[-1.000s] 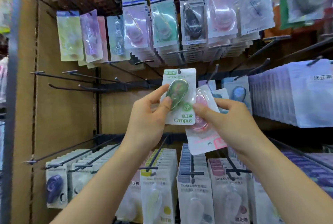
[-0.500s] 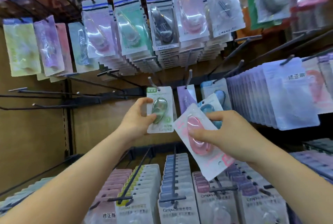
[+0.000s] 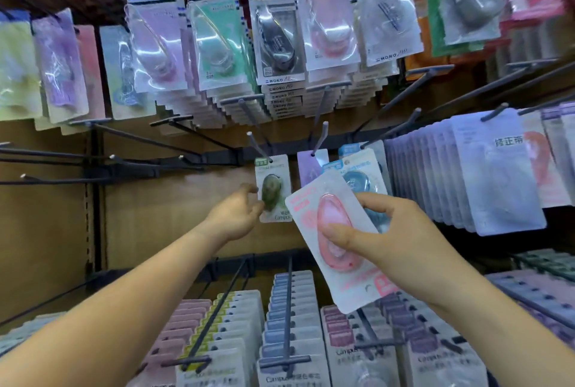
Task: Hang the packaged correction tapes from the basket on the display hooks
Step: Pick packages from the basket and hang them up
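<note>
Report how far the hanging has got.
Done: the green pack sits on its hook, beside a purple pack. In hand: the left hand holds the green pack's edge; the right hand grips a pink pack with a blue pack behind. Left: hanging those two. The basket is out of view.

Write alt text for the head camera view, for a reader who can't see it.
The left hand holds a green correction tape pack by its edge on a display hook, while the right hand grips a pink pack beside it. Rows of packaged correction tapes hang on hooks all around.
</note>
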Available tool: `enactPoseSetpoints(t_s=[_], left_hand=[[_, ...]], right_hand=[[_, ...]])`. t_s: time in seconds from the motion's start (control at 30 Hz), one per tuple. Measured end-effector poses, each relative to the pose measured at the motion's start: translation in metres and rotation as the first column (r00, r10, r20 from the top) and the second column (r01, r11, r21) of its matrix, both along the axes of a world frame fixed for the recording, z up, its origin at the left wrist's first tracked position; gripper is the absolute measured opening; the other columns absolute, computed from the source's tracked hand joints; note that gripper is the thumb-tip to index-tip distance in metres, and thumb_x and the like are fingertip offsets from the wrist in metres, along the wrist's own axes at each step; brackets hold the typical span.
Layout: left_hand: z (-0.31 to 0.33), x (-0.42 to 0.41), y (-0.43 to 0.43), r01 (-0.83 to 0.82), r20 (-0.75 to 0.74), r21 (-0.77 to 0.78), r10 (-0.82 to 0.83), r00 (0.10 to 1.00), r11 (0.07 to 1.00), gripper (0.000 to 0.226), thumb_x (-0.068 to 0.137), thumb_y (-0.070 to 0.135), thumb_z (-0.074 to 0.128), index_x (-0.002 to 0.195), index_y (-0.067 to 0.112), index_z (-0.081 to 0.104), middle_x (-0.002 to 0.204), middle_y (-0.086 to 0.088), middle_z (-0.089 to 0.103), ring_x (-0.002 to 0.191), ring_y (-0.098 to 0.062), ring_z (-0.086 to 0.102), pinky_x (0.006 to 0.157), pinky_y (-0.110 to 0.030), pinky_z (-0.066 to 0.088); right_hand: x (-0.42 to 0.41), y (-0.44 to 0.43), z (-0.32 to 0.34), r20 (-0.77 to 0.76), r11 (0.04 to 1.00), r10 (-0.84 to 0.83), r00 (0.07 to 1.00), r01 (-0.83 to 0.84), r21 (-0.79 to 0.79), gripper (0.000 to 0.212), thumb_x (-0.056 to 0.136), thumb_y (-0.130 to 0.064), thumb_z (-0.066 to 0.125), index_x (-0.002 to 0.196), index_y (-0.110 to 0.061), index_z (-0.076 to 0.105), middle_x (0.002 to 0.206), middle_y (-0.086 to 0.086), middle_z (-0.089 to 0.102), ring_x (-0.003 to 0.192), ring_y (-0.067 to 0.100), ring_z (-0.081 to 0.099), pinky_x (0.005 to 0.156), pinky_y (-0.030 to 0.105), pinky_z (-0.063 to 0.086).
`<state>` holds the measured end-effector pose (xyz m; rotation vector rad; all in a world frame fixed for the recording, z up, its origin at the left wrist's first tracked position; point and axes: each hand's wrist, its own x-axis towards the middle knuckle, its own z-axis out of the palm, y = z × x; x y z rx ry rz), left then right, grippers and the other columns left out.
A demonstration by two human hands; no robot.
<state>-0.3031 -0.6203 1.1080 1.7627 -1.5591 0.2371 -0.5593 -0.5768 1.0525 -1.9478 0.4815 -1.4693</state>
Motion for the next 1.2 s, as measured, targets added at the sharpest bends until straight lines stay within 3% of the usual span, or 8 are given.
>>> enactPoseSetpoints(t_s=[0.1,0.23,0.37,0.6,0.8,0.93,1.07,1.2], left_hand=[[-0.017,-0.027,0.054,0.338,-0.347,-0.106,-0.353,0.869,0.935,0.031,0.101,0.041,0.046,0.101,0.019,0.068,0.098,-0.01,0.071,0.084,-0.019,0.066,0.073,-0.034,0.055],[-0.036,-0.057,0.093,0.604,-0.486,-0.155,-0.593,0.642,0.781,0.049,0.079,0.058,0.056,0.107,0.019,0.07,0.097,-0.004,0.075,0.087,-0.015,0.07,0.072,-0.032,0.056],[-0.048,-0.069,0.095,0.634,-0.514,-0.228,-0.644,0.566,0.739,0.037,0.077,0.043,0.075,0.109,0.024,0.073,0.11,-0.006,0.074,0.103,-0.025,0.071,0.087,-0.043,0.056],[-0.049,-0.077,0.104,0.415,-0.687,-0.516,-0.651,0.322,0.749,0.017,0.097,0.02,0.054,0.107,0.015,0.066,0.095,-0.013,0.076,0.078,-0.025,0.072,0.07,-0.046,0.062],[-0.052,-0.07,0.108,0.352,-0.505,-0.592,-0.674,0.54,0.725,0.037,0.099,0.023,0.055,0.123,0.052,0.054,0.109,0.008,0.073,0.088,-0.016,0.072,0.074,-0.043,0.059],[-0.052,-0.077,0.111,0.315,-0.297,-0.557,-0.539,0.788,0.768,0.03,0.1,0.017,0.053,0.101,0.037,0.075,0.101,0.014,0.074,0.088,-0.005,0.067,0.078,-0.028,0.05],[-0.06,-0.101,0.124,0.503,-0.428,-0.423,-0.656,0.622,0.754,0.025,0.095,0.028,0.053,0.103,0.021,0.076,0.099,0.002,0.077,0.091,-0.014,0.072,0.078,-0.027,0.057],[-0.064,-0.12,0.134,0.607,-0.44,-0.348,-0.696,0.568,0.715,0.031,0.08,0.029,0.064,0.108,0.019,0.072,0.097,0.002,0.077,0.085,-0.013,0.074,0.065,-0.02,0.056]], right_hand=[[0.001,0.0,-0.003,0.036,1.0,-0.011,0.999,0.011,0.002,0.018,0.08,-0.033,0.079,0.098,-0.03,0.076,0.09,-0.015,0.076,0.083,0.006,0.073,0.071,0.029,0.062],[0.007,0.003,-0.007,0.045,1.0,-0.005,0.999,0.005,-0.015,0.021,0.08,-0.035,0.078,0.101,-0.029,0.076,0.093,-0.011,0.077,0.086,0.008,0.073,0.079,0.037,0.061],[0.013,0.01,-0.007,0.055,0.997,0.075,0.996,-0.074,-0.015,0.031,0.083,-0.048,0.065,0.101,-0.025,0.077,0.096,-0.008,0.077,0.091,0.009,0.072,0.077,0.031,0.061],[-0.005,0.008,-0.009,0.146,0.996,-0.065,0.987,0.074,-0.052,0.013,0.093,-0.028,0.064,0.097,-0.03,0.077,0.088,-0.026,0.071,0.078,-0.016,0.061,0.059,0.001,0.041],[-0.021,0.014,-0.015,0.067,0.969,-0.086,0.994,0.099,-0.227,0.045,0.09,-0.02,0.067,0.115,-0.055,0.054,0.114,-0.026,0.061,0.102,0.0,0.063,0.084,0.018,0.052],[-0.023,0.021,-0.015,0.196,0.974,0.101,0.975,-0.057,-0.218,0.083,0.084,-0.017,0.071,0.131,-0.068,0.026,0.126,-0.013,0.065,0.103,0.009,0.07,0.079,0.025,0.059],[-0.016,0.027,-0.018,0.314,0.975,0.208,0.926,-0.169,-0.146,0.101,0.072,-0.019,0.069,0.147,-0.054,0.012,0.121,-0.005,0.071,0.102,0.01,0.071,0.074,0.02,0.057],[-0.012,0.032,-0.018,0.345,0.938,0.34,0.875,-0.291,-0.186,0.073,0.078,-0.007,0.064,0.144,-0.028,0.039,0.122,-0.002,0.07,0.108,0.015,0.069,0.08,0.024,0.058]])
